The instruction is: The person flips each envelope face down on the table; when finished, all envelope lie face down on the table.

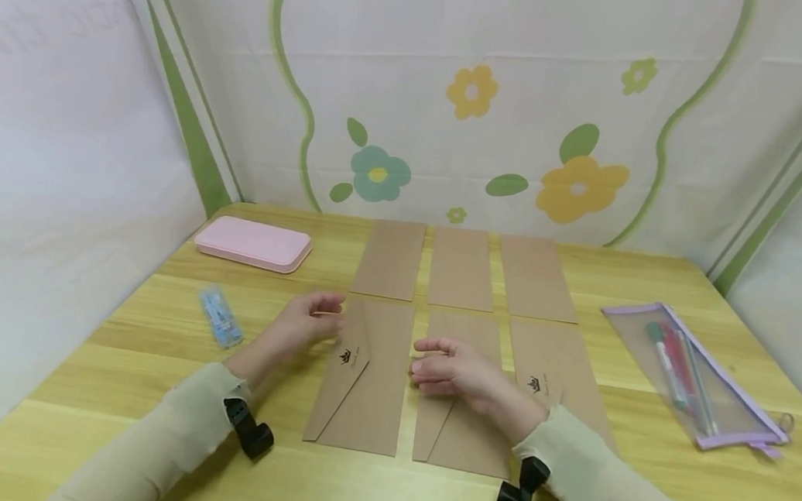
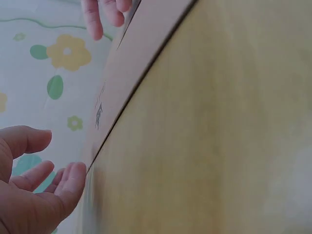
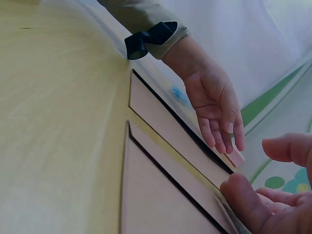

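Observation:
Brown paper envelopes lie flat in two rows of three. My left hand [image 1: 307,323], fingers loosely bent and holding nothing, is beside the upper left edge of the front left envelope [image 1: 379,392], which has a slanted flap and a small black crown print. Over the front middle envelope [image 1: 474,442] hovers my right hand [image 1: 461,373], its fingers relaxed and pointing left, covering part of that envelope. Its forearm partly hides the front right envelope [image 1: 565,347]. The right wrist view shows both hands, the left hand [image 3: 214,97] with its palm visible and the right hand [image 3: 278,204] near the envelopes.
Behind them lie the back left envelope [image 1: 389,259], back middle envelope [image 1: 462,270] and back right envelope [image 1: 539,279]. A pink case [image 1: 253,242] and a small blue packet [image 1: 220,317] are at left. At right lies a purple-edged mesh pouch [image 1: 745,396] containing pens.

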`<state>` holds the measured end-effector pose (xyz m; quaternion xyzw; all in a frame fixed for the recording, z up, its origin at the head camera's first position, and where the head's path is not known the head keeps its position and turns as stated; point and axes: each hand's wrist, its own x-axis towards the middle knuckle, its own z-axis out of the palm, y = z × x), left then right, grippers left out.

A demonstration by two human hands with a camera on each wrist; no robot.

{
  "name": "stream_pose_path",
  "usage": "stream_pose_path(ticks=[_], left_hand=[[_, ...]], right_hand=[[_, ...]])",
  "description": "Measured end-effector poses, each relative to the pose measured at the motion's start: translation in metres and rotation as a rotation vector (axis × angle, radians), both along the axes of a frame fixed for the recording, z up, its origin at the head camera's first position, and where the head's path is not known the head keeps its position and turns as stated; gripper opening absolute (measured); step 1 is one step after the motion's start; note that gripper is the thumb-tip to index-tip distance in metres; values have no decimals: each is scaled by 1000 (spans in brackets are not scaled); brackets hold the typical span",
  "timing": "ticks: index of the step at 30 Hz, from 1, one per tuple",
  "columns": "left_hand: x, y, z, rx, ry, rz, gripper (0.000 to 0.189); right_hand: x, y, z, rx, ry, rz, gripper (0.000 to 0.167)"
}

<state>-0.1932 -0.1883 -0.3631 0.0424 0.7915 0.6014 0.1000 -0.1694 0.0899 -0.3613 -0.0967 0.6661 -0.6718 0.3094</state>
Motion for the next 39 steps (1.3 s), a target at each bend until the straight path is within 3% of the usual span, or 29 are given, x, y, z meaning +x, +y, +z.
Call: stream_pose_path(ticks=[3, 8, 12, 19, 24, 30, 39], left_hand=[[0, -5, -1, -34, -30, -50, 54], [1, -14, -3, 40, -124, -126, 60], [0, -16, -4, 75, -174, -130, 61], [0, -17, -4, 91, -210, -69, 55], [0, -14, -6, 94, -195, -26, 51], [-2, -8, -11, 173, -156, 38, 48], [5, -18, -11, 273, -141, 97, 50]], right_hand=[[1, -1, -2, -13, -2, -7, 59], [3, -3, -4, -40, -11, -16, 60], [2, -6, -5, -48, -11, 1, 59], [1, -11, -7, -48, 8, 29, 55], [1, -12, -9, -45, 27, 31, 54], [2, -10, -10, -37, 40, 7, 52], [3, -26, -11, -58, 27, 17, 52]])
